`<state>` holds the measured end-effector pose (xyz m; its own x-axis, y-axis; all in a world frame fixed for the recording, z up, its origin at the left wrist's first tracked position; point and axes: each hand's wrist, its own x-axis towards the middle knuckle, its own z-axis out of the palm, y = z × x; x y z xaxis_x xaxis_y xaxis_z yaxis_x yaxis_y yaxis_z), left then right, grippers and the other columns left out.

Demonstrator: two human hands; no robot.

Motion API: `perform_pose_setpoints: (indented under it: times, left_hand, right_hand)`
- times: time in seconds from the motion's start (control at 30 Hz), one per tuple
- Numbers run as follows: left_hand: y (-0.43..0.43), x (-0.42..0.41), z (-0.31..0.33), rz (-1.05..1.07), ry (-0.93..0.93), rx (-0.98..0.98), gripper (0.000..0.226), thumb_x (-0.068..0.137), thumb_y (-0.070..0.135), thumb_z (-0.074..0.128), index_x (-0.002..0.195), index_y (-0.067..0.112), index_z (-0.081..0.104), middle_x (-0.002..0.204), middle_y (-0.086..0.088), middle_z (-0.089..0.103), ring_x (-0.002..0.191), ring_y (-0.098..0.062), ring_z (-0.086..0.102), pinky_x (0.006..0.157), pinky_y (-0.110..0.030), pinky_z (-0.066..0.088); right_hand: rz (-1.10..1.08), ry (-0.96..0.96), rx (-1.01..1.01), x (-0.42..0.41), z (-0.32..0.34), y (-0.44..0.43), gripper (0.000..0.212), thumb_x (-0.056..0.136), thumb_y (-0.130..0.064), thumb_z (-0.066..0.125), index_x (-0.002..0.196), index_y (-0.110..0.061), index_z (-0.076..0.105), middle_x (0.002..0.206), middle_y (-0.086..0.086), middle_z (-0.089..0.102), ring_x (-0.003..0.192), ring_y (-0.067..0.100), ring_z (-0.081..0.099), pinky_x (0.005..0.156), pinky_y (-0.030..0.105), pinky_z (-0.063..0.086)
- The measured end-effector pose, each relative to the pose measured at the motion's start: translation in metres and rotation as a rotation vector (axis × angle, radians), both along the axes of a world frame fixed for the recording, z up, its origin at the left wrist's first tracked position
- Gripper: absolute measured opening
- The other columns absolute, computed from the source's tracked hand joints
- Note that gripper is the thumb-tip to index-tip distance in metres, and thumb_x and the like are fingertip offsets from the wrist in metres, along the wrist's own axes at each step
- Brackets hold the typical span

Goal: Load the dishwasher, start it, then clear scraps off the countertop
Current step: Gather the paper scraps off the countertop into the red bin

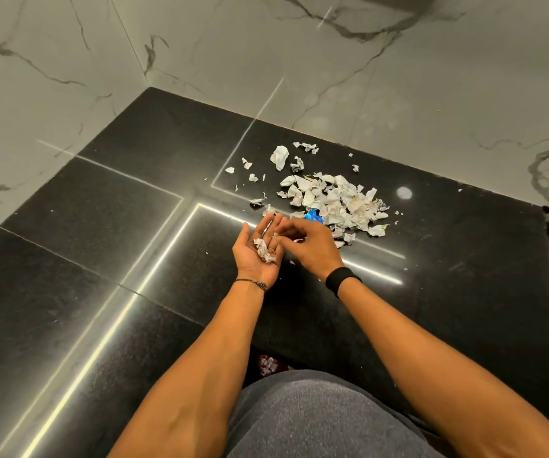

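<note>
Head view: you were on the last step, clearing scraps. The dishwasher wasn't in shot, so no word on it. Your left hand (250, 257) lay palm-up, fingers relaxed & near flat, cradling a small wad of crumpled scraps (264, 251) just above the countertop (134, 259). Your right hand (309, 246) hovered over the left's fingertips, fingers curled; can't tell if it pinched a bit.

The main scrap pile (336, 200) sat just beyond both hands, near the wall (398, 77), w/ strays to its left & a blue foil wrapper (312, 215) at its near edge. Most of it was not yet picked up, I'd judge.

The next move prob. calls for sweeping w/ the right hand's edge into the cupped palm.

- Paper: torn, jagged, thin; likely to flutter.
- Counter: polished black speckled stone, slick.
- Wall: glossy marble-look tile, grey veins.
</note>
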<state>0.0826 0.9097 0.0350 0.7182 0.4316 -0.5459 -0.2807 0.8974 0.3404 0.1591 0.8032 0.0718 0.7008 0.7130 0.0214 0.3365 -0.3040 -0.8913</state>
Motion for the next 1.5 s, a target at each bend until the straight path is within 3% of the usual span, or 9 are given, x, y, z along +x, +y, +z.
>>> perform_pose_setpoints:
  times: [0.13,0.27,0.53,0.73,0.83,0.93,1.2,1.37,1.5]
  left_hand:
    - [-0.015,0.015,-0.001,-0.046,0.000,0.014,0.056,0.107,0.043,0.031,0.124,0.002,0.064,0.132,-0.020,0.065,0.120,-0.033,0.064,0.113,-0.046,0.043]
    - [-0.018,0.022,-0.003,-0.081,-0.030,0.013,0.053,0.108,0.039,0.031,0.125,0.001,0.063,0.131,-0.021,0.065,0.115,-0.034,0.068,0.111,-0.047,0.044]
    - [-0.022,0.028,-0.007,-0.086,-0.103,-0.081,0.053,0.108,0.037,0.035,0.133,-0.004,0.057,0.135,-0.024,0.062,0.117,-0.034,0.067,0.097,-0.042,0.056]
    - [-0.016,0.032,-0.013,-0.076,-0.103,-0.085,0.053,0.107,0.037,0.037,0.126,-0.006,0.061,0.137,-0.025,0.060,0.125,-0.034,0.062,0.101,-0.044,0.054]
    - [-0.014,0.032,-0.013,-0.074,-0.106,-0.078,0.054,0.107,0.038,0.037,0.125,-0.006,0.062,0.135,-0.024,0.062,0.125,-0.034,0.062,0.103,-0.044,0.052]
    - [-0.014,0.030,-0.014,-0.072,-0.106,-0.068,0.053,0.106,0.037,0.038,0.126,-0.006,0.062,0.134,-0.024,0.062,0.123,-0.034,0.064,0.104,-0.044,0.050]
    - [-0.011,0.024,-0.009,-0.053,-0.079,-0.050,0.055,0.106,0.040,0.038,0.126,-0.005,0.061,0.129,-0.024,0.066,0.121,-0.034,0.065,0.098,-0.042,0.056]
    - [-0.010,0.022,-0.008,-0.051,-0.048,-0.025,0.056,0.106,0.041,0.037,0.131,-0.004,0.059,0.132,-0.023,0.064,0.124,-0.033,0.063,0.099,-0.042,0.056]
    - [-0.019,0.025,-0.009,-0.106,-0.016,0.019,0.052,0.106,0.042,0.037,0.127,0.002,0.063,0.130,-0.019,0.067,0.118,-0.028,0.066,0.099,-0.036,0.052]
  right_hand:
    - [-0.004,-0.096,-0.042,-0.001,0.008,-0.001,0.022,0.088,-0.011,0.067,0.103,-0.023,0.077,0.094,-0.008,0.076,0.087,0.003,0.068,0.084,0.020,0.054]
    - [-0.086,-0.078,-0.043,0.005,0.008,-0.009,0.016,0.081,-0.018,0.078,0.096,-0.022,0.075,0.084,-0.008,0.075,0.081,0.004,0.069,0.081,0.028,0.057]
    - [-0.229,-0.087,-0.059,0.033,0.002,-0.034,0.010,0.087,-0.013,0.072,0.096,-0.016,0.073,0.086,-0.008,0.071,0.077,-0.001,0.063,0.075,0.016,0.052]
    - [0.116,-0.301,-0.538,0.037,-0.024,-0.055,0.047,0.086,-0.035,0.073,0.130,-0.023,0.064,0.120,0.003,0.066,0.109,0.021,0.060,0.092,0.031,0.045]
    - [0.209,-0.411,-0.574,0.027,-0.030,-0.053,0.061,0.087,-0.049,0.070,0.141,-0.025,0.054,0.132,0.006,0.054,0.119,0.028,0.049,0.099,0.037,0.041]
    - [0.261,-0.523,-0.625,0.022,-0.029,-0.049,0.055,0.091,-0.046,0.065,0.138,-0.020,0.053,0.134,0.008,0.049,0.119,0.030,0.046,0.097,0.040,0.042]
    - [0.264,-0.552,-0.548,0.017,-0.025,-0.049,0.024,0.100,-0.021,0.056,0.114,-0.012,0.073,0.108,0.008,0.065,0.101,0.028,0.060,0.081,0.035,0.043]
    - [-0.095,-0.227,-0.302,0.024,-0.016,-0.054,0.016,0.090,-0.024,0.073,0.103,-0.016,0.078,0.098,0.001,0.075,0.089,0.015,0.067,0.085,0.033,0.054]
    - [-0.100,-0.031,-0.067,0.020,0.009,-0.035,0.019,0.085,-0.021,0.079,0.103,-0.016,0.077,0.090,-0.005,0.076,0.082,0.003,0.069,0.082,0.021,0.055]
